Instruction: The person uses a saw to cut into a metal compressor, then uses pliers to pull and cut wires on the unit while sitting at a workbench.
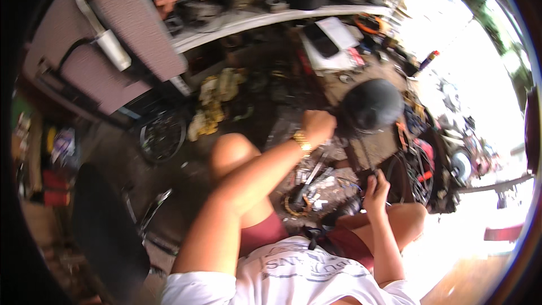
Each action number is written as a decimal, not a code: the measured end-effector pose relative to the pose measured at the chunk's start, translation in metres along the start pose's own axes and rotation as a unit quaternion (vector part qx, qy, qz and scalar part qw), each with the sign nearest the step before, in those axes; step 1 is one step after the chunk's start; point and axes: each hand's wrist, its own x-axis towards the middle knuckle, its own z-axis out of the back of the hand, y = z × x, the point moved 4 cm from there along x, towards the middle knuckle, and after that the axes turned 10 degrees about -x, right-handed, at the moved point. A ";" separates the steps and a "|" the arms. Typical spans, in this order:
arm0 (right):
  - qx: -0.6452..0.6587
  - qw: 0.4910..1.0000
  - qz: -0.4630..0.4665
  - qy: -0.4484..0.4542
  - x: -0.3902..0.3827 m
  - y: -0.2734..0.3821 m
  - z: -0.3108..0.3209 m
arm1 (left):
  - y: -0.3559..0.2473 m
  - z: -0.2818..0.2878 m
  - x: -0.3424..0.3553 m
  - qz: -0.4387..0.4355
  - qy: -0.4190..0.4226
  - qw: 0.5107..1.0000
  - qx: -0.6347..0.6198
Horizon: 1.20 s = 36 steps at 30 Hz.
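A rounded, glossy black object [372,104], like a dome or large bulb, sits right of centre; its exact kind I cannot make out. My left hand [318,127], with a gold watch [302,143] on the wrist, is closed in a fist against its left side, around a dark part that the fingers mostly hide. Below the dome, my right hand [376,192] pinches the lower end of a thin dark rod or cable [364,149], which runs up towards the black object. Motion blurs both hands a little.
Between my knees lie scattered tools and small parts [316,186]. Papers and a dark flat device [320,40] rest beyond the dome. A white-edged shelf [271,24] holds clutter at the back. Wires and parts [418,172] crowd the right; a black chair [104,231] stands left.
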 end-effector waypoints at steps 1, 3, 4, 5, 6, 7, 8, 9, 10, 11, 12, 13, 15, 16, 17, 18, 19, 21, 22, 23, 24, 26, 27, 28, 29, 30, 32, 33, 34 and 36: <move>-0.026 1.000 0.013 -0.010 -0.003 -0.006 0.000 | -0.002 0.003 0.000 -0.010 0.008 1.000 0.023; -0.101 0.993 0.045 -0.030 0.009 0.001 -0.009 | -0.004 0.008 -0.001 -0.018 0.012 0.999 0.030; -0.075 0.997 0.000 0.006 0.033 0.017 -0.022 | -0.006 0.004 0.001 -0.020 0.004 1.000 0.024; -0.046 0.997 -0.040 0.041 0.057 0.032 -0.029 | -0.009 0.002 0.003 -0.021 -0.009 1.000 0.019; -0.023 0.999 -0.021 -0.004 0.073 0.026 -0.032 | -0.019 -0.004 0.011 -0.029 0.026 0.999 0.006; 0.004 0.999 0.002 -0.038 0.082 0.017 -0.036 | -0.025 -0.005 0.018 -0.033 0.028 0.999 0.007; 0.035 0.997 -0.063 0.016 0.080 0.017 -0.034 | -0.022 -0.005 0.017 -0.026 0.033 0.999 0.011; 0.018 0.998 -0.053 0.025 0.068 0.017 -0.028 | -0.017 -0.003 0.014 -0.018 0.038 0.999 0.015; 0.001 0.999 -0.043 0.033 0.047 0.012 -0.019 | -0.012 -0.002 0.010 -0.007 0.048 0.999 0.009; -0.018 0.999 -0.029 0.042 0.027 0.008 -0.008 | -0.007 0.000 0.006 -0.003 0.048 0.999 0.016; 0.005 0.998 -0.028 0.060 0.007 0.007 0.003 | -0.002 0.002 0.001 0.003 0.050 0.999 0.021; 0.031 0.996 -0.023 0.078 -0.006 0.010 0.012 | 0.002 0.006 -0.001 0.009 0.048 0.998 0.030; 0.010 0.997 -0.030 0.072 -0.004 0.019 0.010 | -0.003 0.008 0.002 -0.007 0.036 0.999 0.027; -0.016 0.998 -0.021 0.064 0.014 0.017 -0.006 | -0.008 0.007 0.002 -0.020 0.035 0.999 0.023; -0.045 0.998 -0.010 0.050 0.036 0.017 -0.020 | -0.012 0.004 0.006 -0.024 0.035 0.999 0.014; -0.030 0.999 0.016 0.010 0.064 0.026 -0.032 | -0.013 0.002 0.010 -0.023 0.033 0.999 0.007; -0.018 0.999 0.043 -0.027 0.082 0.030 -0.036 | -0.015 -0.001 0.012 -0.021 0.031 0.999 -0.003; 0.006 1.000 0.004 0.010 0.076 0.015 -0.037 | -0.015 0.003 0.014 -0.033 0.029 0.999 0.007; 0.016 0.999 -0.018 0.027 0.069 0.006 -0.033 | -0.017 0.003 0.015 -0.041 0.029 0.999 0.011; -0.017 0.999 -0.015 0.045 0.055 0.020 -0.022 | -0.009 0.008 0.013 -0.027 0.028 0.999 0.015; -0.050 0.997 -0.015 0.065 0.029 0.036 -0.007 | 0.001 0.011 0.006 -0.011 0.031 0.999 0.019; -0.037 0.997 0.020 0.062 -0.009 0.035 0.011 | 0.002 0.013 0.002 -0.003 0.038 0.999 0.024; -0.054 0.996 0.034 0.061 -0.016 0.034 0.014 | -0.002 0.013 0.003 -0.003 0.038 0.999 0.027; -0.072 0.995 0.017 0.063 -0.004 0.029 0.002 | -0.003 0.014 0.002 -0.001 0.039 0.999 0.031; -0.092 0.994 -0.008 0.053 0.019 0.031 -0.013 | -0.010 0.012 0.005 -0.012 0.036 0.999 0.030; -0.073 0.997 0.019 0.015 0.052 0.029 -0.032 | -0.017 0.008 0.010 -0.024 0.032 0.999 0.028; -0.043 0.998 0.049 -0.024 0.073 0.028 -0.042 | -0.014 0.009 0.014 -0.015 0.033 0.999 0.017; -0.031 0.998 0.045 -0.030 0.072 0.027 -0.041 | -0.014 0.008 0.013 -0.017 0.041 0.999 0.026; -0.021 0.998 0.039 -0.037 0.069 0.026 -0.040 | -0.015 0.005 0.013 -0.021 0.049 0.998 0.033; -0.050 0.998 -0.015 0.030 0.027 0.025 -0.017 | -0.005 0.010 0.010 -0.012 0.050 0.998 0.045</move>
